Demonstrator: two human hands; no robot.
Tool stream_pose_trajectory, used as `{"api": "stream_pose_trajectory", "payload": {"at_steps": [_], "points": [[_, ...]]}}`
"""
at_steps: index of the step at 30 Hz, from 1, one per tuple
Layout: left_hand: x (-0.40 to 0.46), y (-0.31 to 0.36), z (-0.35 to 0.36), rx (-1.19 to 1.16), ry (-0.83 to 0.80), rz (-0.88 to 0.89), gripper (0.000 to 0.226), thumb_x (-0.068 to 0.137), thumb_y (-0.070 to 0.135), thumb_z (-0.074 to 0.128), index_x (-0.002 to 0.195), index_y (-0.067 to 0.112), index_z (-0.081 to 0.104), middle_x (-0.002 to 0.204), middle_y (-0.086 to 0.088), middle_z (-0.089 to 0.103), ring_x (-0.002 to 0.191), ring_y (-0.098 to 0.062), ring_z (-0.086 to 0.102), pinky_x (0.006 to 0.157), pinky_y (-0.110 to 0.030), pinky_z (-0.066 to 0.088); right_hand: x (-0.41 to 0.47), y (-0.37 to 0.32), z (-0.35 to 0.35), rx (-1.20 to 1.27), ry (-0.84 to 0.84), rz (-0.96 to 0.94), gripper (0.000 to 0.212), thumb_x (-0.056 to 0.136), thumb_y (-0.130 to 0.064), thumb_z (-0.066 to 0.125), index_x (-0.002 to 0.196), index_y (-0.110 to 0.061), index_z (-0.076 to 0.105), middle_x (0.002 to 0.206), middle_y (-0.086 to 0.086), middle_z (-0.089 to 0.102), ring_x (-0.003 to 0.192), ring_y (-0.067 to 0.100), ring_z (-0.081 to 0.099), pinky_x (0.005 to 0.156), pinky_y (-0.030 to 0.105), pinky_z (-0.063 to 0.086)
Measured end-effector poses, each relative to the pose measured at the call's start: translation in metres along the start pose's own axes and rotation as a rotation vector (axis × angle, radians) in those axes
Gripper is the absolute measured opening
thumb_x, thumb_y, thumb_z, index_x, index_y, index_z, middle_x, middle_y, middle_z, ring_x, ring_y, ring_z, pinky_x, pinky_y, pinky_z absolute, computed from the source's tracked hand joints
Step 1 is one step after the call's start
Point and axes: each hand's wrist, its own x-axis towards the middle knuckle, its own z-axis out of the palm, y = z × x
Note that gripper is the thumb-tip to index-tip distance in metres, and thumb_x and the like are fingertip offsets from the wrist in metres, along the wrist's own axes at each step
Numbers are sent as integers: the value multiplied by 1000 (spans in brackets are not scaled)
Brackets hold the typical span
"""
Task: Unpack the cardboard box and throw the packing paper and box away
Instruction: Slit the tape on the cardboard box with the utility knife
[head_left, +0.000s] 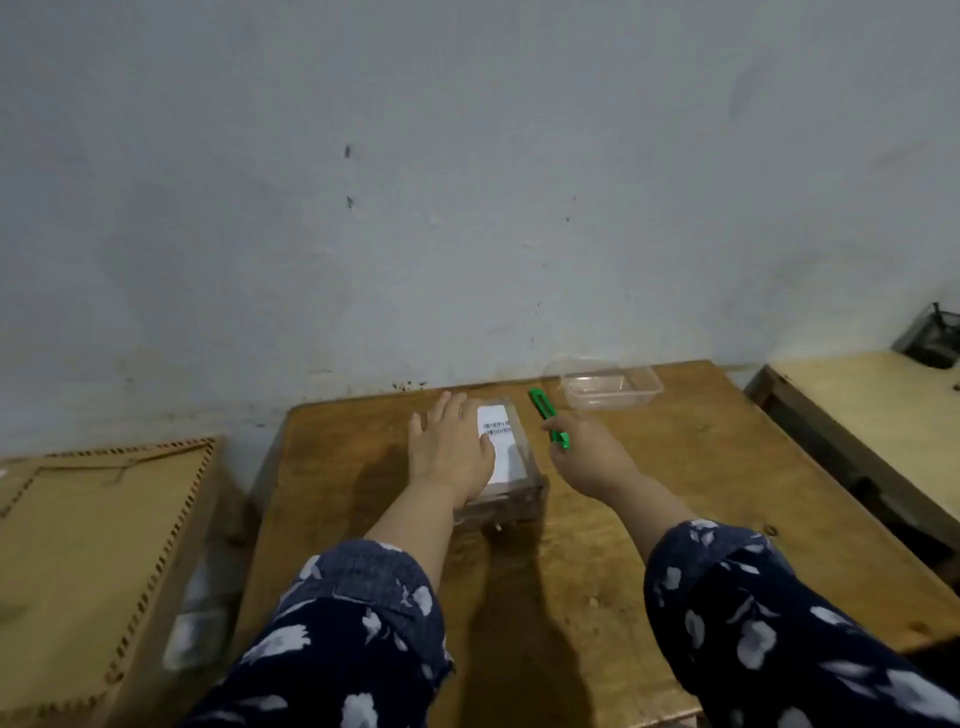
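A small brown cardboard box with a white barcode label on top sits on the wooden table, near the wall. My left hand lies flat on the box's top, fingers spread, pressing on its left part. Just right of the box, my right hand grips a green utility knife that points away towards the wall. The blade tip is too blurred to make out.
An empty clear plastic container stands at the table's far edge, behind the knife. A large cardboard box stands left of the table. A second, paler table with a dark mesh holder is at the right.
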Motion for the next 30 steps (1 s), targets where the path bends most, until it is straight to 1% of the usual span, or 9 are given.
{"api": "stream_pose_trajectory", "payload": {"at_steps": [5,9,15,19,23,25,27,28,30], "points": [[29,1,35,-8,-110,-68,56,99,39,34,150,20,18,160,0,14,148,-19,4,118,-47,6,33,35,15,-16,-81,63,38,92,-19,52,130,-23,51,141,8,47,120,28,53,90,37,54],[45,-5,65,13,-133,-90,60,100,47,21,153,21,7,162,0,-1,148,-18,-8,117,-48,-4,70,52,28,-2,-115,96,45,93,-19,50,138,-18,44,141,11,45,117,29,55,90,39,54],[47,-7,88,86,-13,-112,62,97,54,15,153,27,8,161,6,0,147,-12,-8,119,-44,-7,118,67,55,-129,-42,104,46,94,-24,48,139,-13,40,136,12,48,119,29,49,94,41,50],[49,-11,90,76,-2,-122,61,98,54,17,152,28,10,161,9,1,147,-9,-7,118,-39,-10,133,65,73,-87,7,156,53,89,-8,51,139,-9,35,136,15,44,126,31,38,101,42,43],[49,-10,90,61,6,-135,60,98,53,18,152,28,12,161,9,2,147,-7,-5,119,-40,-8,144,57,74,7,-143,151,60,85,-5,58,140,-9,35,138,15,38,127,31,38,104,40,40],[48,-10,89,54,-1,-137,60,98,53,18,152,28,11,161,10,2,147,-7,-5,119,-41,-7,148,55,67,61,-187,79,61,85,-5,59,141,-13,37,137,14,42,120,31,48,98,38,47],[48,-10,90,52,-3,-140,61,97,54,17,152,29,11,161,10,3,147,-7,-5,120,-41,-6,147,51,54,257,-162,74,63,86,-4,58,143,-19,35,133,11,49,104,28,59,79,33,55],[48,-11,90,50,-1,-141,61,97,54,18,152,29,11,161,10,3,147,-7,-5,120,-41,-6,146,49,47,374,-157,95,64,88,-4,57,144,-23,33,127,9,54,96,25,62,71,32,56],[48,-11,90,47,-2,-141,61,98,54,18,152,29,12,161,10,3,147,-8,-4,120,-42,-5,141,45,32,607,-225,170,66,90,-3,56,145,-31,31,111,4,61,82,20,65,67,36,59]]}}
